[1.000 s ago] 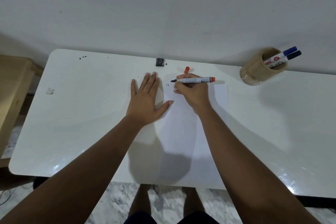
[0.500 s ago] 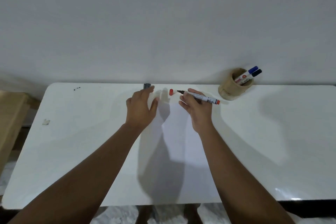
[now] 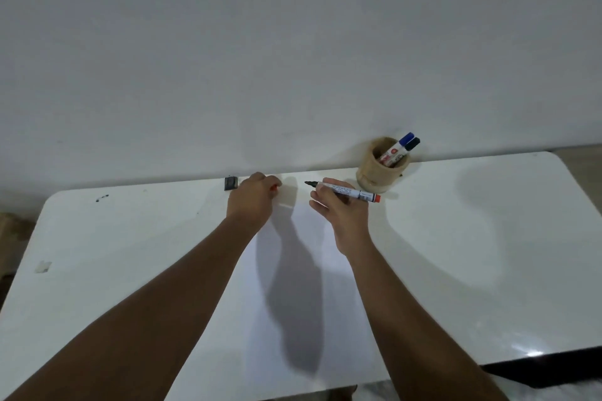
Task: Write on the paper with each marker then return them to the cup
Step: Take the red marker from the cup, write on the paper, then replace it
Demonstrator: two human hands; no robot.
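Observation:
A white sheet of paper [image 3: 293, 303] lies in the middle of the white table [image 3: 472, 254]. My right hand [image 3: 342, 215] holds an uncapped red marker [image 3: 345, 191] above the paper's far edge, tip pointing left. My left hand [image 3: 252, 200] is curled over the red cap [image 3: 275, 187] near the table's back edge; only a sliver of the cap shows between the fingers. A tan wooden cup [image 3: 379, 171] stands at the back right and holds a blue marker [image 3: 402, 142] and a black marker [image 3: 411, 144].
A small dark block [image 3: 231, 183] sits at the back edge, just left of my left hand. A bit of tape [image 3: 43, 266] is stuck near the left edge, and dark specks [image 3: 102, 198] mark the back left corner. A wall rises directly behind the table.
My left hand lifted off the paper, reached forward and closed over the red cap. My right hand raised the marker off the paper. The camera tilted upward.

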